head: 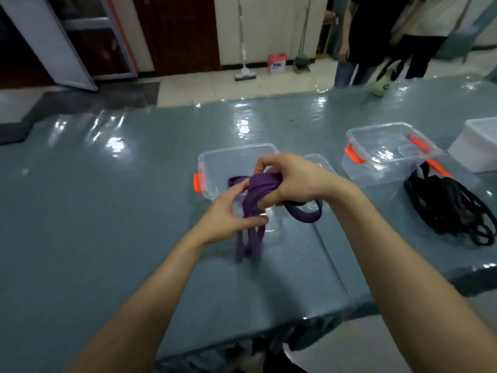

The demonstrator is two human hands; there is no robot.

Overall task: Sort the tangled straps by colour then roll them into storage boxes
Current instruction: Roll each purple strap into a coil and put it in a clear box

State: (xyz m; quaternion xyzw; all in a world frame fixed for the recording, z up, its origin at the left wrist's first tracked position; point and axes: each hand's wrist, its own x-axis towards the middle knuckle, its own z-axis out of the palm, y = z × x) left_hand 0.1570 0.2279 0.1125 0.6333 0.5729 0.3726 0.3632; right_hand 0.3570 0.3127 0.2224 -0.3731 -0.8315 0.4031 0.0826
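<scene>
I hold a bunch of purple straps [262, 188] over the table in front of a clear storage box [228, 160] with orange latches. My right hand [291, 179] grips the top of the bunch, fingers curled round it. My left hand [228, 215] pinches the hanging strands lower down; their ends dangle blurred toward the table. One purple loop [304, 215] hangs out to the right. A pile of black straps [451, 211] lies at the right, beside a second clear box [390, 149].
The table has a shiny grey-blue cover [107, 211]. A white bin [478, 146] stands at the far right edge. A green bottle [383, 84] sits at the table's far side. Two people [376, 36] stand beyond it; a mop leans on the wall.
</scene>
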